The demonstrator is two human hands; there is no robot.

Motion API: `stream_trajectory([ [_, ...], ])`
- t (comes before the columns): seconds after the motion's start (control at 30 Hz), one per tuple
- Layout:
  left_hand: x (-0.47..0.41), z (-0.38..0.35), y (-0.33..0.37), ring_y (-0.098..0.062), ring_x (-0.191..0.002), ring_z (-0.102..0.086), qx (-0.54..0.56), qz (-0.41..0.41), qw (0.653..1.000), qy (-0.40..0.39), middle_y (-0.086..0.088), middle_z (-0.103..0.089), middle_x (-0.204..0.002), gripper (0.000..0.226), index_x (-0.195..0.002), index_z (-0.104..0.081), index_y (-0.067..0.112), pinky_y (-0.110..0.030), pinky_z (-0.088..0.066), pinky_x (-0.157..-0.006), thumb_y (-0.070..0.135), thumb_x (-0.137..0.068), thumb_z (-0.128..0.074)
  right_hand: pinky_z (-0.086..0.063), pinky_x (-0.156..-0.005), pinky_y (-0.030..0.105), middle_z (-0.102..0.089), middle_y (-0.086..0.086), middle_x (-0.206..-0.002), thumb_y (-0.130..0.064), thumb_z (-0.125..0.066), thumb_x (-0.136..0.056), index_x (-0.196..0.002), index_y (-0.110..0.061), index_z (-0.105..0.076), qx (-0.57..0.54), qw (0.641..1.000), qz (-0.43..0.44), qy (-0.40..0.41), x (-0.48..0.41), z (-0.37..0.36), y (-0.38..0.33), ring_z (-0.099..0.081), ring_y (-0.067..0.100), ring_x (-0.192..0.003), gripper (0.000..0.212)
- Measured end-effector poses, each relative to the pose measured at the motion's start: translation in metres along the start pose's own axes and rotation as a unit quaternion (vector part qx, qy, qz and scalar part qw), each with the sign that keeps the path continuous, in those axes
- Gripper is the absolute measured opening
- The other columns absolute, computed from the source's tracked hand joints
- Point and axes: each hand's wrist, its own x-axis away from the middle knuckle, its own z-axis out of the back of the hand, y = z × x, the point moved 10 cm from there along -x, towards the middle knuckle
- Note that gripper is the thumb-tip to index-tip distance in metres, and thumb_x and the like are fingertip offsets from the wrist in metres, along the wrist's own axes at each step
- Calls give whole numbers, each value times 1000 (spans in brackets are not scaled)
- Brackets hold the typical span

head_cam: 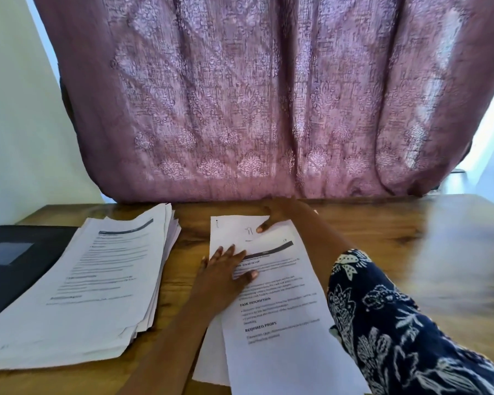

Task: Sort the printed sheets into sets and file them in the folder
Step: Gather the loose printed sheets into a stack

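Two loose sheets are shown beneath the hands: a printed sheet [280, 352] laid askew over a lower sheet [231, 229]. The sorting is judged to be at an early stage. A thick unsorted stack [97, 280] is left just outside the left hand, and the black folder [17, 258], partly covered by that stack, appears closed with nothing visibly filed. The left hand [226, 272] is laid flat with its fingers straight and spread, so that both sheets are pressed against the desk [397, 252]. The right hand [277, 216] is extended beyond the left. The far corner of the lower sheet is pinched under its thumb, but whether the printed sheet is also caught cannot be told.
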Motion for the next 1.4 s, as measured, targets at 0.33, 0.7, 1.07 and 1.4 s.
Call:
stream_trajectory([
  [0.33,0,3,2,-17,-149,-4,-6,-4,1000,9,5,-11,-162,68,-151,-24,34,-47,1,-119,66,-92,-32,-39,-78,28,-54,-4,-101,-45,-75,-77,-94,-18,-53,-54,998,19,-33,11,-2,4,-48,21,-100,39],
  [0.7,5,7,0,-18,-149,-8,27,7,999,25,5,-15,-161,67,-149,-29,34,-45,-2,-120,67,-90,-37,-39,-103,35,-60,7,-129,-41,-77,-76,-127,-11,-60,-71,997,14,-19,39,20,-1,-55,27,-119,62],
  [1.07,16,27,0,-24,-139,-37,165,28,984,64,-2,-35,-153,51,-143,-44,23,-35,-33,-110,45,-97,-46,-47,-90,44,-64,15,-111,-30,-57,-92,-115,-18,-59,114,928,-43,353,166,215,12,-59,35,-106,26],
  [1.4,70,63,-12,-21,-136,-42,310,67,929,190,-4,-45,-146,41,-141,-45,11,-7,-24,-100,23,-102,-44,-42,-94,42,-58,21,-124,-28,-65,-88,-124,-10,-59,-68,896,-158,410,271,243,65,-53,38,-116,41],
])
